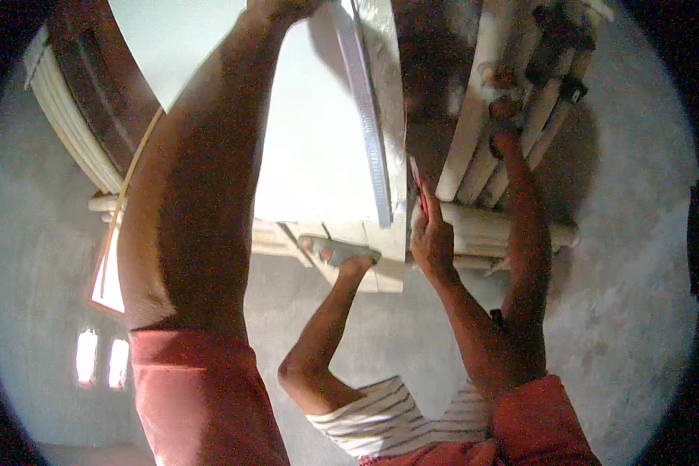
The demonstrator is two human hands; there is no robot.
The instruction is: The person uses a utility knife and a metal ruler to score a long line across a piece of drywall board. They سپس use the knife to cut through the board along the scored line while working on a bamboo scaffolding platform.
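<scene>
Close to the camera, my left arm reaches forward over a bright white sheet (311,155). My left hand (283,8) is at the top edge of the picture by the far end of a ruler; its fingers are mostly cut off. A long blue-grey ruler (374,147) with fine markings lies along the right side of the sheet. To the right of the ruler's near end is my right hand (435,239), closed around a slim red-handled knife (422,200) whose pale tip points away from me.
My left foot in a grey sandal (334,250) is by the sheet's near edge, on pale planks (380,278). My right foot (505,97) rests among long pale beams (462,155). Curved pale lengths (74,128) lie at the left. Grey floor (613,256) spreads around.
</scene>
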